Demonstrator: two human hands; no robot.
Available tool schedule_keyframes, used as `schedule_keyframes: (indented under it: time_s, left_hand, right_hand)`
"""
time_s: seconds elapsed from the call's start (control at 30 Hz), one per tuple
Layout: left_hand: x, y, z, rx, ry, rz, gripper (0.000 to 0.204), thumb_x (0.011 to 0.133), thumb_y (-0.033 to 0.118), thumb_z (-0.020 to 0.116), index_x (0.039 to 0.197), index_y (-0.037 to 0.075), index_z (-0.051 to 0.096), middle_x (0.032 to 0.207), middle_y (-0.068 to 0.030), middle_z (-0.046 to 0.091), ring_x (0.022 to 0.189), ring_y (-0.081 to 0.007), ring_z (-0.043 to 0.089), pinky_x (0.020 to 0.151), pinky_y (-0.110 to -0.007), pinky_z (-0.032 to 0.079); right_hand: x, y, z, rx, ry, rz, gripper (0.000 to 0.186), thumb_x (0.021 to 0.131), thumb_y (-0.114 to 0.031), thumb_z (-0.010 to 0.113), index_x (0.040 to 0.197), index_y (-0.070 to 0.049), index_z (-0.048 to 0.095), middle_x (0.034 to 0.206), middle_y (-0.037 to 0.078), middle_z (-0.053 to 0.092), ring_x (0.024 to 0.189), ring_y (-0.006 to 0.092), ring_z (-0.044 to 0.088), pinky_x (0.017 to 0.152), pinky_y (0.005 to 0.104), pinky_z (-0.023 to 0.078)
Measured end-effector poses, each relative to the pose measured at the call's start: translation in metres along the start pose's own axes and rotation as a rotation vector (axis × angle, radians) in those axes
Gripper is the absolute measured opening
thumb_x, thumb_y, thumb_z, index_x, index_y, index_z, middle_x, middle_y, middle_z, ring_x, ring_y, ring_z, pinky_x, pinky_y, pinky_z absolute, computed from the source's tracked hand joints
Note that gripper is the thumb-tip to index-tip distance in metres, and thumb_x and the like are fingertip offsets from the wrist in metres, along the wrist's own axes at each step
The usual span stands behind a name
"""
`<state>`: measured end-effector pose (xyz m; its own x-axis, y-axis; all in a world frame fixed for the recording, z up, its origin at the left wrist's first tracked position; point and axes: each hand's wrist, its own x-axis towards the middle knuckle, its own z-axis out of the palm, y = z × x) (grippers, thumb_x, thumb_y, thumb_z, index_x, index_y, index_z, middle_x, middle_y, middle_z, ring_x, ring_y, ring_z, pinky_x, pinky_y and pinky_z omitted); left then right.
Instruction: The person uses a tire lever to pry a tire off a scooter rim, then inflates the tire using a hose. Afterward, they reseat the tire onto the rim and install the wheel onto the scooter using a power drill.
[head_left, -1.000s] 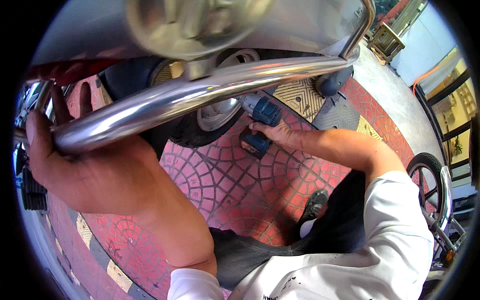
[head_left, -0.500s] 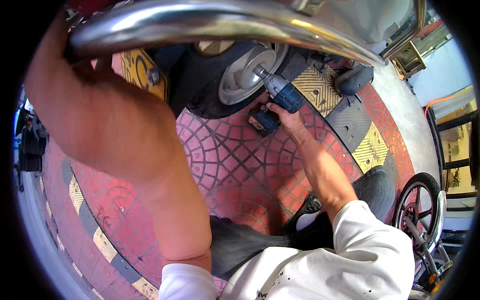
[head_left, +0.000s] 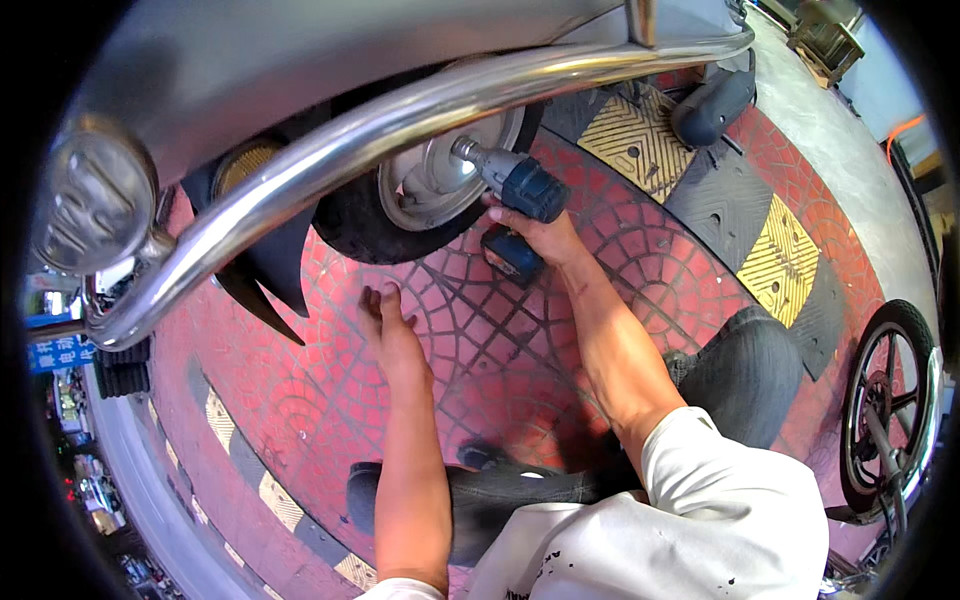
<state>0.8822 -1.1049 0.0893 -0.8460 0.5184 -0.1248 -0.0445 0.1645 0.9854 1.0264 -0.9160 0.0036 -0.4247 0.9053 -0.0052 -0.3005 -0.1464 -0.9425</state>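
Observation:
My right hand (head_left: 545, 238) grips a dark blue cordless impact wrench (head_left: 532, 188) by its handle, the battery at the bottom. The socket on its nose points at the hub of a small wheel (head_left: 430, 170) with a silver rim and black tyre; a light glows by the nose. Whether the socket sits on a nut is too small to tell. My left hand (head_left: 392, 325) hangs in the air left of the wrench, below the tyre, fingers loosely bent and apart, holding nothing. A dark pointed fender (head_left: 275, 265) is beside the wheel.
A thick chrome bar (head_left: 400, 115) crosses above the wheel, a round lamp (head_left: 95, 205) at its left end. Yellow and black ramp strips (head_left: 715, 215) lie on the red patterned paving (head_left: 490, 380). A dark rounded part (head_left: 712, 108) rests at the upper right; another wheel (head_left: 880, 400) stands at right.
My left hand has come down from the chrome bar and now hangs free near the tyre. My right hand keeps the impact wrench at the hub. The view has shifted.

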Motion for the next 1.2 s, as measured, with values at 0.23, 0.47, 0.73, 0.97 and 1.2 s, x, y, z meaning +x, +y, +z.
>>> schedule_keyframes:
  time_s: [0.23, 0.47, 0.73, 0.97, 1.2]
  left_hand:
    - [0.044, -0.003, 0.02, -0.241, -0.076, 0.104, 0.082, 0.092, 0.006, 0.066, 0.161, 0.003, 0.022, 0.151, -0.0206, 0.04, 0.136, -0.0285, 0.047, 0.113, -0.042, 0.042]
    - [0.042, -0.004, 0.02, -0.14, -0.059, 0.144, 0.083, 0.089, 0.015, 0.07, 0.159, 0.006, 0.026, 0.146, -0.0162, 0.047, 0.13, -0.0283, 0.053, 0.11, -0.044, 0.045]
    - [0.047, -0.03, 0.032, -0.207, -0.068, 0.227, 0.095, 0.085, 0.007, 0.075, 0.16, 0.004, 0.018, 0.156, -0.0178, 0.036, 0.137, -0.0296, 0.046, 0.113, -0.041, 0.04]
    - [0.055, -0.058, 0.03, 0.176, -0.139, 0.133, 0.101, 0.081, 0.01, 0.077, 0.16, -0.004, 0.016, 0.161, -0.0272, 0.032, 0.149, -0.0359, 0.036, 0.122, -0.042, 0.03]
    - [0.059, -0.041, 0.027, 0.143, 0.122, 0.091, 0.105, 0.083, 0.017, 0.077, 0.163, -0.002, 0.012, 0.165, -0.0288, 0.027, 0.152, -0.037, 0.031, 0.122, -0.041, 0.027]
  right_hand:
    - [0.007, 0.018, -0.002, -0.281, 0.108, -0.264, 0.029, 0.084, -0.014, 0.085, 0.107, -0.004, 0.069, 0.095, 0.006, 0.074, 0.088, 0.0179, 0.07, 0.082, 0.0368, 0.056]
    - [0.0, 0.009, 0.008, -0.15, 0.139, 0.009, 0.023, 0.085, -0.01, 0.083, 0.103, -0.005, 0.069, 0.09, 0.004, 0.071, 0.078, 0.0159, 0.068, 0.07, 0.0359, 0.056]
    - [-0.01, -0.019, 0.011, 0.046, 0.047, 0.072, 0.023, 0.086, -0.006, 0.082, 0.104, -0.006, 0.066, 0.088, 0.002, 0.07, 0.071, 0.0144, 0.067, 0.061, 0.0333, 0.054]
    - [-0.007, -0.016, 0.012, 0.011, 0.034, 0.047, 0.022, 0.088, -0.005, 0.079, 0.109, -0.005, 0.07, 0.093, 0.004, 0.073, 0.071, 0.0153, 0.07, 0.062, 0.0314, 0.055]
    - [-0.007, -0.002, 0.016, 0.075, 0.105, 0.094, 0.017, 0.088, -0.006, 0.08, 0.101, -0.005, 0.07, 0.083, 0.003, 0.072, 0.065, 0.0138, 0.065, 0.059, 0.03, 0.052]
